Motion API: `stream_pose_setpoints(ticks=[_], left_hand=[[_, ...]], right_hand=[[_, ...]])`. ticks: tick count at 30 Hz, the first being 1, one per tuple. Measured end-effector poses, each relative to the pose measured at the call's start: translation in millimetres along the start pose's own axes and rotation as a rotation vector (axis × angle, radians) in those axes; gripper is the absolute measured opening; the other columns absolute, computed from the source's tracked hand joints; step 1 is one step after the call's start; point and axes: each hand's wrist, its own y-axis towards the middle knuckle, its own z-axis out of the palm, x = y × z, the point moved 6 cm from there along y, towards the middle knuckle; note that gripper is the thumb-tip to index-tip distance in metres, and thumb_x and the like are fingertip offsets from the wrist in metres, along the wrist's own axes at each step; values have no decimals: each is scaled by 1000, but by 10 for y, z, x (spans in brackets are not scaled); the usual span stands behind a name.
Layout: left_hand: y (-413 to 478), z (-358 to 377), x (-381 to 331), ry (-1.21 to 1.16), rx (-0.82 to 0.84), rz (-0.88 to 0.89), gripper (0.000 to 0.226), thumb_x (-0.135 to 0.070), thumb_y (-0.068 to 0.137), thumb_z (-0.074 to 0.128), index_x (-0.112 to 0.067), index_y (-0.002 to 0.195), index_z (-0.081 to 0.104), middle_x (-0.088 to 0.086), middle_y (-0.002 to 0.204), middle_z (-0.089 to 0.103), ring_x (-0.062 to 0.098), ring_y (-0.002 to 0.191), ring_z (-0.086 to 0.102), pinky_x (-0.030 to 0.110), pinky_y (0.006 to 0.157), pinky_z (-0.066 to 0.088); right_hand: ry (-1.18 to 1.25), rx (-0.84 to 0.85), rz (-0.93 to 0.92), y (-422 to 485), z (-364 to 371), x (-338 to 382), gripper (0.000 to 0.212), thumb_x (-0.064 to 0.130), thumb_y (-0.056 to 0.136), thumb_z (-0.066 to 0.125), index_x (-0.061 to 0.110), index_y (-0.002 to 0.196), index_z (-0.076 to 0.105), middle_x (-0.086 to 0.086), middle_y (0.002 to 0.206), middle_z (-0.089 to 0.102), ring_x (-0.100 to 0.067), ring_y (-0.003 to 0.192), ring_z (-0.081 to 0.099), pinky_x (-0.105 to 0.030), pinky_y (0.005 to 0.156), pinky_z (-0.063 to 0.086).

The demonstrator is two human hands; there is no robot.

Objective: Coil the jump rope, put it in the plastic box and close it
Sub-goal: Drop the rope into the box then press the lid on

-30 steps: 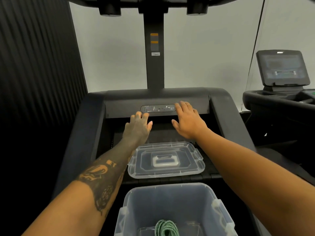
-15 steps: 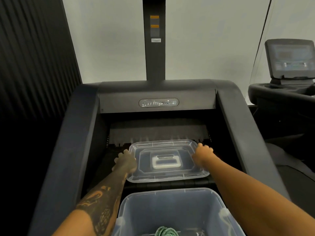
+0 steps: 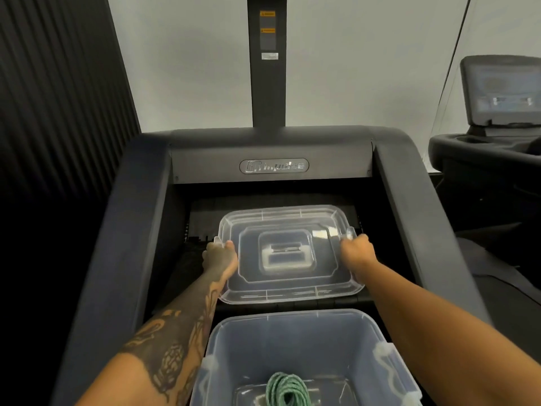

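**Lid in both hands, rope already boxed**

The coiled green jump rope (image 3: 287,389) lies on the floor of the clear rectangular plastic box (image 3: 295,341), at the bottom centre of the frame, so what remains of the task is closing the box. Just above the box, in the middle of the frame, the clear rectangular plastic lid (image 3: 288,254) with its moulded recessed handle is gripped at its two short ends. The left hand (image 3: 219,257) has its fingers curled around the lid's left rim, thumb on top. The right hand (image 3: 357,252) closes on the right rim beside the latch tab, thumb over the edge. The lid appears tilted, its near edge toward the camera, above the dark belt of the black treadmill (image 3: 272,148); whether any part touches the belt cannot be told.

The lid looks light and thin, probably a little flexible, and its smooth plastic may be slippery, so a hold at opposite ends should keep it level. The box has white latch clips (image 3: 383,356) on its sides; the lid's tabs will likely need to line up with them before pressing down. The soft rope sits low and should not obstruct the rim.
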Motion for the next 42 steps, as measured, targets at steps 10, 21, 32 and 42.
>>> stream_pose_setpoints(ticks=[10,21,32,42], left_hand=[[-418,-379,-244,-850,166,-190,60,-56,90,26,-17,107,69,9,108,70,32,101,64,47,90,49],[-1217,-903,-41,-828,560,76,34,-7,76,46,3,101,67,21,96,65,34,88,60,42,78,49],[-1541,-750,613,-442,388,-8,65,2,84,64,2,141,34,17,132,51,28,107,57,35,85,49],[-1654,-621,904,-338,351,37,68,-1,82,62,-7,144,35,10,147,42,22,127,47,29,89,47]], right_hand=[[717,146,116,-329,-433,104,55,51,85,34,21,119,64,-14,121,68,-36,103,64,-56,91,51],[785,529,-80,-1082,-900,-171,22,6,88,44,-2,92,65,-21,89,66,-31,75,66,-37,67,54],[331,549,67,-1238,-880,-869,48,-6,84,66,-4,127,47,-25,121,61,-36,86,69,-41,61,61],[193,471,-14,-1368,-631,-1237,58,2,85,67,16,138,45,-8,125,58,-31,107,63,-50,91,54]])
